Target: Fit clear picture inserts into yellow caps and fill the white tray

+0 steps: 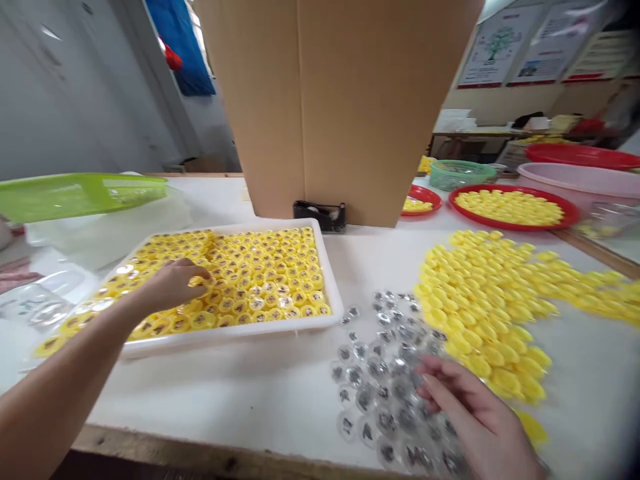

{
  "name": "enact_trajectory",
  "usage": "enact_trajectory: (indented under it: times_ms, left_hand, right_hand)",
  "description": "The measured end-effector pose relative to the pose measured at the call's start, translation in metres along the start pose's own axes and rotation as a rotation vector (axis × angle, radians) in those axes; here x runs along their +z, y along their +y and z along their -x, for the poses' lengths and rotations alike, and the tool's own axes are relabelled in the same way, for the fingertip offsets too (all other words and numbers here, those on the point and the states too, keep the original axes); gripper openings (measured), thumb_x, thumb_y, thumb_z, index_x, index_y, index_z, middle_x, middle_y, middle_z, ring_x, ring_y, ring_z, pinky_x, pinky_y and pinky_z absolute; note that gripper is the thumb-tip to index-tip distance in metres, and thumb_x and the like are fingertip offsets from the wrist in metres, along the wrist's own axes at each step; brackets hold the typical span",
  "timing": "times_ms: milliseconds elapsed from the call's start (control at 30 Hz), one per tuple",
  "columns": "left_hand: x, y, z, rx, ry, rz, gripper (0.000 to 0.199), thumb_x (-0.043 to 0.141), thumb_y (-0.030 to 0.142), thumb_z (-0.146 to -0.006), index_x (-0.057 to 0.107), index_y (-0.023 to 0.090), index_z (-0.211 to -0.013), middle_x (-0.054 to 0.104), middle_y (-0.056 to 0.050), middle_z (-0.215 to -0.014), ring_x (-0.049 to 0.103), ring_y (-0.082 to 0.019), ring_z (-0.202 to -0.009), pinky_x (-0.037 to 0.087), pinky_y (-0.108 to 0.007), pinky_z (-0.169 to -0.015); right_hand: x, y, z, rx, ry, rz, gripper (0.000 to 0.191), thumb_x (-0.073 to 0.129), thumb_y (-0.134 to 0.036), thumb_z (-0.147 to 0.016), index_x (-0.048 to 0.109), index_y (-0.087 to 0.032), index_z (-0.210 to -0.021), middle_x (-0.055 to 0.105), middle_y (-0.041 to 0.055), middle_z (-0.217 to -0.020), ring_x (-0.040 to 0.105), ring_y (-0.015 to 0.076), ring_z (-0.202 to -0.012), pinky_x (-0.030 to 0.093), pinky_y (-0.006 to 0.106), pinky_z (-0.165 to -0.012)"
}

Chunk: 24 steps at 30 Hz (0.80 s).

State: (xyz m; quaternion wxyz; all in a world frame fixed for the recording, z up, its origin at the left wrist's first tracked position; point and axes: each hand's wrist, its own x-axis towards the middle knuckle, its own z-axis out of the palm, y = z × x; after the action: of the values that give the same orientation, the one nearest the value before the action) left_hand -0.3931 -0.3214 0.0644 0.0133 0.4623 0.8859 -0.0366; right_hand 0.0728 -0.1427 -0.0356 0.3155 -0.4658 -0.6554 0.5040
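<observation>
My left hand (177, 283) is over a white tray (327, 280) filled with rows of yellow round caps (245, 280), each with a small dark picture under a shiny face. Its fingers are bent, thumb and forefinger close together at the caps; what sits between them cannot be made out. At the lower right, my right hand (470, 407) hovers over loose clear round discs (367, 398) with dark prints. Thumb and forefinger are drawn together there, and anything pinched is too blurred to name. Yellow caps (475, 293) without pictures are spread beyond the right hand.
A tall cardboard sheet (345, 100) stands behind the tray, a black tape dispenser (320, 217) at its foot. Far right are a red tray (515, 207) of yellow caps, a green basket (460, 175) and a pink basin (585, 180). A lime-green basket (85, 193) lies left.
</observation>
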Motion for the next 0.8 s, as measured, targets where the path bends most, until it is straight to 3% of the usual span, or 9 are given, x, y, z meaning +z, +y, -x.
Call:
enact_trajectory:
  times_ms: [67, 133, 233, 300, 367, 467, 533, 633, 800]
  left_hand:
    - [-0.003, 0.005, -0.001, 0.002, 0.037, -0.031, 0.041, 0.044, 0.031, -0.077, 0.066, 0.015, -0.107, 0.057, -0.014, -0.108, 0.051, -0.032, -0.104, 0.036, -0.047, -0.095]
    - [-0.007, 0.021, 0.003, 0.035, 0.175, -0.059, 0.04, 0.044, 0.03, -0.078, 0.066, 0.015, -0.108, 0.057, -0.014, -0.108, 0.05, -0.032, -0.103, 0.037, -0.048, -0.095]
    - [-0.015, 0.072, 0.024, 0.197, 0.493, 0.057, 0.037, 0.043, 0.035, -0.083, 0.066, 0.016, -0.104, 0.061, -0.011, -0.099, 0.054, -0.027, -0.096, 0.041, -0.043, -0.09]
    - [-0.017, 0.117, 0.042, 0.368, 0.583, 0.236, 0.031, 0.045, 0.036, -0.085, 0.067, 0.018, -0.097, 0.064, -0.008, -0.091, 0.058, -0.023, -0.089, 0.045, -0.036, -0.084]
    - [-0.012, 0.161, 0.057, 0.517, 0.512, 0.385, 0.024, 0.047, 0.033, -0.086, 0.066, 0.021, -0.093, 0.066, -0.005, -0.088, 0.059, -0.02, -0.084, 0.047, -0.032, -0.077]
    - [0.005, 0.212, 0.068, 0.68, 0.297, 0.525, 0.021, 0.046, 0.026, -0.087, 0.065, 0.021, -0.094, 0.066, -0.005, -0.087, 0.059, -0.019, -0.082, 0.047, -0.031, -0.074]
    - [0.017, 0.234, 0.067, 0.733, 0.192, 0.564, 0.021, 0.045, 0.023, -0.087, 0.064, 0.02, -0.094, 0.065, -0.006, -0.086, 0.059, -0.019, -0.082, 0.047, -0.033, -0.075]
    - [0.025, 0.257, 0.056, 0.757, 0.126, 0.597, 0.022, 0.045, 0.021, -0.086, 0.064, 0.02, -0.095, 0.065, -0.006, -0.088, 0.059, -0.02, -0.084, 0.048, -0.033, -0.076]
    - [0.008, 0.308, 0.031, 0.786, 0.038, 0.605, 0.021, 0.047, 0.022, -0.082, 0.065, 0.02, -0.094, 0.066, -0.005, -0.091, 0.059, -0.02, -0.088, 0.048, -0.032, -0.078]
  right_hand:
    - [0.004, -0.009, -0.002, -0.131, -0.009, 0.14, 0.028, 0.059, -0.043, -0.082, 0.064, -0.022, -0.1, 0.067, 0.0053, -0.095, 0.065, 0.0205, -0.083, 0.055, 0.031, -0.073]
    - [0.011, -0.02, -0.007, -0.31, -0.052, 0.314, 0.018, 0.053, -0.035, -0.087, 0.064, -0.021, -0.091, 0.065, 0.0049, -0.09, 0.062, 0.0197, -0.083, 0.052, 0.032, -0.072]
    - [0.027, -0.037, -0.013, -0.481, -0.173, 0.581, 0.017, 0.046, -0.02, -0.09, 0.063, -0.019, -0.087, 0.059, 0.0049, -0.085, 0.059, 0.018, -0.074, 0.049, 0.032, -0.066]
    - [0.037, -0.045, -0.015, -0.521, -0.238, 0.745, 0.015, 0.049, -0.013, -0.087, 0.063, -0.018, -0.09, 0.057, 0.0055, -0.086, 0.057, 0.0196, -0.076, 0.048, 0.034, -0.066]
    - [0.045, -0.05, -0.015, -0.534, -0.268, 0.869, 0.018, 0.054, -0.008, -0.081, 0.063, -0.018, -0.093, 0.055, 0.006, -0.088, 0.056, 0.0225, -0.082, 0.047, 0.036, -0.072]
    - [0.049, -0.05, -0.011, -0.517, -0.283, 0.927, 0.02, 0.057, -0.004, -0.077, 0.064, -0.018, -0.09, 0.055, 0.0069, -0.09, 0.054, 0.0238, -0.086, 0.045, 0.037, -0.077]
    - [0.048, -0.049, -0.008, -0.513, -0.283, 0.921, 0.014, 0.059, -0.007, -0.077, 0.063, -0.018, -0.086, 0.057, 0.0075, -0.091, 0.054, 0.0243, -0.089, 0.044, 0.038, -0.08]
    - [0.042, -0.049, -0.006, -0.513, -0.25, 0.922, 0.011, 0.064, -0.014, -0.076, 0.062, -0.018, -0.087, 0.058, 0.0068, -0.094, 0.052, 0.0244, -0.094, 0.042, 0.037, -0.084]
    - [0.041, -0.042, 0.0, -0.53, -0.208, 0.802, 0.028, 0.068, -0.023, -0.075, 0.06, -0.021, -0.102, 0.06, 0.0048, -0.105, 0.05, 0.0246, -0.102, 0.039, 0.039, -0.088]
